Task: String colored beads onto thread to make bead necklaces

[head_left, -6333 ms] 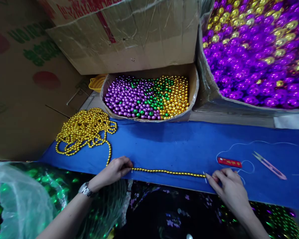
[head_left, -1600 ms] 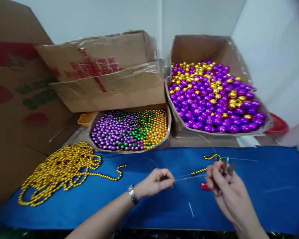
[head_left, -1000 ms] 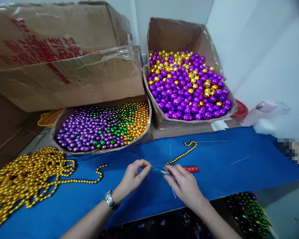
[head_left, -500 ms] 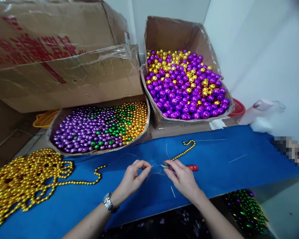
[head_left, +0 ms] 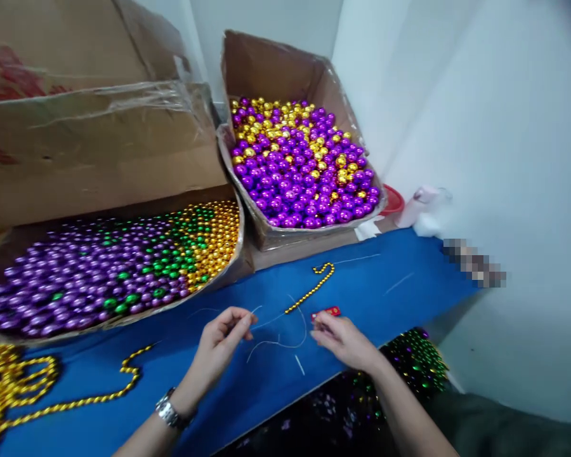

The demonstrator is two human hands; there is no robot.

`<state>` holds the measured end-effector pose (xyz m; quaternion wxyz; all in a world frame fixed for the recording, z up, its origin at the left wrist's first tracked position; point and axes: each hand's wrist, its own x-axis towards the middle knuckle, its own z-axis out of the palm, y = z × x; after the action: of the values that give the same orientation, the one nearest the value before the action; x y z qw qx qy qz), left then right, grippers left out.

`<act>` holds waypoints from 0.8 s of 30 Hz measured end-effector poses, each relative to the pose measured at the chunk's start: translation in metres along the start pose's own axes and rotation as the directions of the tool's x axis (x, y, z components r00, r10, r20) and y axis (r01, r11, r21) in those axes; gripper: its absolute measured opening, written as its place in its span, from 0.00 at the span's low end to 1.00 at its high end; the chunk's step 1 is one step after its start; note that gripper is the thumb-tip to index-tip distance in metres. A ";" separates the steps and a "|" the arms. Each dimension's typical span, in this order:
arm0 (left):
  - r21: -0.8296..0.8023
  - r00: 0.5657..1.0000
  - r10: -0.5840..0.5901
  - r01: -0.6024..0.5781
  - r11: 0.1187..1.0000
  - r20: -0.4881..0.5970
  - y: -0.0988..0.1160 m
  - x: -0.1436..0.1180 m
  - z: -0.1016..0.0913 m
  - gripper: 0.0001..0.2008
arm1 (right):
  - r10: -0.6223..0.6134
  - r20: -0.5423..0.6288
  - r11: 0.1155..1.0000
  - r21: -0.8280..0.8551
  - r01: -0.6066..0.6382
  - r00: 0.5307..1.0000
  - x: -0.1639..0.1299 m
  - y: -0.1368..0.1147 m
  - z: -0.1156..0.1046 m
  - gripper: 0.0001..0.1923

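Note:
My left hand (head_left: 223, 343), with a metal watch (head_left: 167, 409) on its wrist, pinches a thin clear thread (head_left: 270, 322) over the blue cloth. That thread seems to run toward a short strand of gold beads (head_left: 309, 293) lying beyond my hands. My right hand (head_left: 340, 343) is curled closed just in front of a small red packet (head_left: 332, 311); what its fingers hold, if anything, is hidden. A loose curved thread (head_left: 285, 346) lies between the hands. A longer gold bead string (head_left: 76, 401) trails at the left.
Behind stand a carton (head_left: 240, 244) of purple, green and gold beads and a carton (head_left: 261, 235) of larger purple and gold balls. A big taped box (head_left: 124, 146) rises at the left. Thread scraps (head_left: 299, 365) lie on the blue cloth (head_left: 361, 289). Dark bead strands (head_left: 416, 362) hang below the edge.
The view has swung right. My hands have moved apart, and my right hand has come down beside the red packet. The pointed metal tool seen in its fingers before no longer shows.

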<state>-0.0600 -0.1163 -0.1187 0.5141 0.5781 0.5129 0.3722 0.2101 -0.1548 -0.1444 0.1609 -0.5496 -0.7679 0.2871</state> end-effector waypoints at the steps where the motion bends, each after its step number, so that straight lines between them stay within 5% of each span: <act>1: -0.056 1.000 -0.008 0.009 0.998 0.018 -0.002 0.003 0.001 0.09 | 0.022 -0.008 1.000 0.022 -0.022 1.000 -0.014 0.009 -0.016 0.10; 4: -0.208 0.998 -0.014 0.027 0.978 0.062 -0.007 0.011 0.004 0.08 | 0.086 -0.024 0.995 0.059 -0.084 0.996 -0.050 0.027 -0.053 0.11; 6: -0.258 0.998 -0.022 0.038 0.965 0.064 -0.009 0.014 0.007 0.07 | 0.104 -0.037 0.992 0.074 -0.101 0.994 -0.057 0.027 -0.057 0.10; 13: -0.283 0.999 -0.044 0.049 0.958 0.022 -0.010 0.017 0.017 0.09 | 0.058 0.032 0.998 0.028 -0.059 0.998 0.011 -0.011 0.031 0.17; 16: -0.277 0.999 -0.047 0.049 0.960 0.016 -0.011 0.015 0.016 0.09 | 0.070 0.061 0.998 -0.005 -0.070 0.996 0.026 -0.018 0.053 0.11; 20: -0.284 0.998 -0.061 0.061 0.957 0.008 -0.013 0.016 0.009 0.09 | 0.070 0.098 0.997 0.016 -0.072 0.993 0.005 -0.007 0.030 0.06; 24: -0.292 0.998 -0.064 0.067 0.954 0.023 -0.014 0.021 0.004 0.09 | 0.208 0.061 0.978 0.006 -0.208 0.976 -0.063 0.031 -0.024 0.12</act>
<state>-0.0553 -0.0973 -0.1352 0.6093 0.4806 0.4677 0.4230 0.2684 -0.2005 -0.1405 0.1102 -0.6170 -0.7089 0.3234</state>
